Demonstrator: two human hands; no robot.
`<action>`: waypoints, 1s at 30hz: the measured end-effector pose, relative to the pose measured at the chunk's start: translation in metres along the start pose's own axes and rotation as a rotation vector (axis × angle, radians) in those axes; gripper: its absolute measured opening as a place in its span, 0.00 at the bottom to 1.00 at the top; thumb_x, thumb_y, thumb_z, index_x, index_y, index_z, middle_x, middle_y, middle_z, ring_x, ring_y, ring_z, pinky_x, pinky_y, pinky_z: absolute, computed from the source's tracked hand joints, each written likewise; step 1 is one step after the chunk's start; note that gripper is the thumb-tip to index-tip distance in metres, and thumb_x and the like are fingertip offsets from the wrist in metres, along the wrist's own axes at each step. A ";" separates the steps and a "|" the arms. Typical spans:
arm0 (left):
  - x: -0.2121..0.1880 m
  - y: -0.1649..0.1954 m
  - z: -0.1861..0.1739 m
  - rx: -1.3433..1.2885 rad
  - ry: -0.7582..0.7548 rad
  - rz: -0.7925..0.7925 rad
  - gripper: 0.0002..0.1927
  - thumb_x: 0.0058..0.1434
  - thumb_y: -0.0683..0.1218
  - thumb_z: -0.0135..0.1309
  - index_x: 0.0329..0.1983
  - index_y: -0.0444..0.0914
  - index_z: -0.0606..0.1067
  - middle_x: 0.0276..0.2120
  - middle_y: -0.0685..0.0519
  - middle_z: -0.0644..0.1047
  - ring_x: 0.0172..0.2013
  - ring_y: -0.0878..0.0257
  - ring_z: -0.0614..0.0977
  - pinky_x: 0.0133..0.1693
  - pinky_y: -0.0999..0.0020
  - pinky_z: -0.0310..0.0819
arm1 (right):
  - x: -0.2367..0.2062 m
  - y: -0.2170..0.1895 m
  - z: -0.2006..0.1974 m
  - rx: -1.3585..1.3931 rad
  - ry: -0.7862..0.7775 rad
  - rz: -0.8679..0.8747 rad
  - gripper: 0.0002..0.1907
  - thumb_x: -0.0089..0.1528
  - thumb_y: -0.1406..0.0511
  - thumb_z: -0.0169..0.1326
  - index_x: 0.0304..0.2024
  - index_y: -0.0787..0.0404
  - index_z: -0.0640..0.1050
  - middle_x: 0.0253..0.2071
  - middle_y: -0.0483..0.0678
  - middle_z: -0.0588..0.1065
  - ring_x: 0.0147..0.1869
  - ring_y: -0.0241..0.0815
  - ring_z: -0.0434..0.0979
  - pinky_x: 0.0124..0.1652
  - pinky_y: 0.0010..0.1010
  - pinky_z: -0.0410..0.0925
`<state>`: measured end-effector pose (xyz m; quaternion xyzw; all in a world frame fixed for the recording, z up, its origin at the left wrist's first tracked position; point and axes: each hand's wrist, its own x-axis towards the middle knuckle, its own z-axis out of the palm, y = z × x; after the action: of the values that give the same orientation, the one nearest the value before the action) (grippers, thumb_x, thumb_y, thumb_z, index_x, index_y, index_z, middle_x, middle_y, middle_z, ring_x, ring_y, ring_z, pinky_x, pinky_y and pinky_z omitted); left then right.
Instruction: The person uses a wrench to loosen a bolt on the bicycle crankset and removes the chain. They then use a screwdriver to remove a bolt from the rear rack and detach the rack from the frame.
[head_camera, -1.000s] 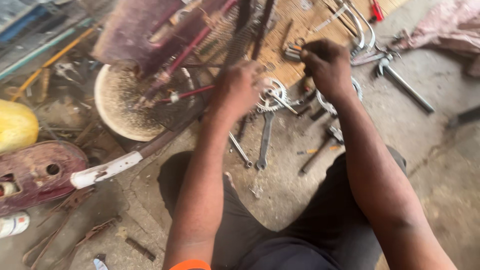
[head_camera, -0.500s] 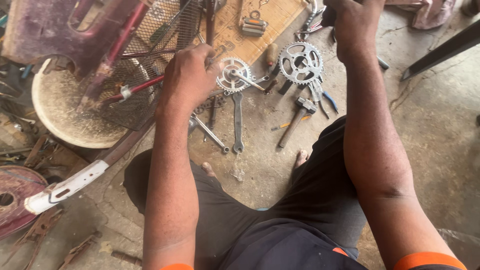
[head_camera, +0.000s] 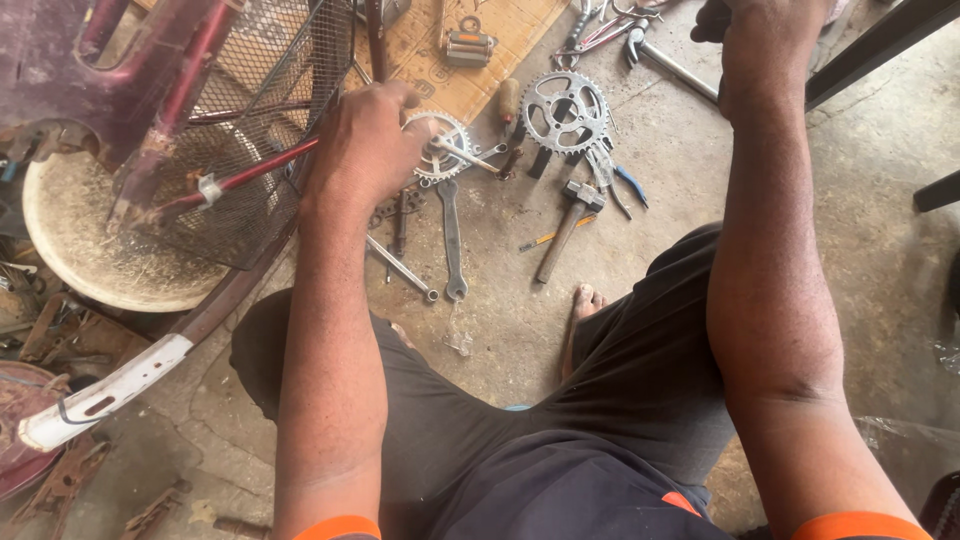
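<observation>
- The left hand (head_camera: 365, 150) reaches forward over the concrete floor (head_camera: 680, 200), knuckles up and fingers curled down; whether they grip anything underneath cannot be told from this angle.
- Just beside its fingertips lies a small chainring (head_camera: 440, 148) with a crank arm (head_camera: 468, 156) across it; the fingers appear to touch or nearly touch its left edge.
- To the left of that hand stands a wire mesh basket (head_camera: 250, 150) fixed among dark red bicycle frame tubes (head_camera: 240, 178), above a round, worn pale disc (head_camera: 100, 250).
- The right hand (head_camera: 765, 45) is raised at the top of the view, closed into a fist around something dark at the frame edge; what it holds cannot be made out.
- Between the two hands, on the floor, lies a larger toothed chainring (head_camera: 565, 110), well apart from either hand.
- Below the small chainring a long spanner (head_camera: 452, 240) lies nearly straight toward the person, with a second thinner spanner (head_camera: 400, 268) slanted beside it.
- A hammer (head_camera: 568, 225) with a wooden handle lies under the large chainring, blue-handled pliers (head_camera: 625, 182) just to its right.
- A sheet of cardboard (head_camera: 500, 40) at the top carries a bicycle pedal (head_camera: 470, 48).
- The person's bare foot (head_camera: 582, 310) rests on the floor near the hammer handle.
</observation>
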<state>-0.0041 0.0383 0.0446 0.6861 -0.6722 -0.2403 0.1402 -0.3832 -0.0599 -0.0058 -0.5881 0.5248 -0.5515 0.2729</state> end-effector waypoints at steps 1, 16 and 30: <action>-0.001 0.002 0.000 0.002 -0.007 -0.003 0.24 0.66 0.53 0.57 0.61 0.37 0.74 0.50 0.42 0.80 0.49 0.54 0.82 0.51 0.55 0.77 | -0.002 -0.003 -0.002 0.000 -0.001 -0.008 0.11 0.71 0.64 0.54 0.38 0.66 0.77 0.32 0.51 0.79 0.35 0.38 0.84 0.37 0.28 0.80; 0.040 -0.028 0.029 0.035 -0.132 -0.044 0.23 0.64 0.53 0.57 0.59 0.39 0.73 0.51 0.44 0.77 0.51 0.49 0.80 0.53 0.49 0.73 | 0.014 0.006 0.200 -0.604 -1.191 0.152 0.22 0.64 0.64 0.57 0.62 0.56 0.74 0.53 0.48 0.79 0.50 0.45 0.83 0.50 0.39 0.77; 0.119 -0.070 0.098 -0.099 -0.635 -0.126 0.18 0.70 0.52 0.52 0.53 0.33 0.73 0.49 0.39 0.75 0.48 0.47 0.79 0.52 0.51 0.70 | -0.092 0.105 0.323 -0.170 -1.782 -0.047 0.17 0.58 0.60 0.61 0.50 0.53 0.80 0.47 0.56 0.80 0.50 0.57 0.80 0.49 0.47 0.71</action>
<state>0.0032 -0.0632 -0.0911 0.6096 -0.6260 -0.4829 -0.0582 -0.1003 -0.0904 -0.2122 -0.8270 0.1451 0.1450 0.5235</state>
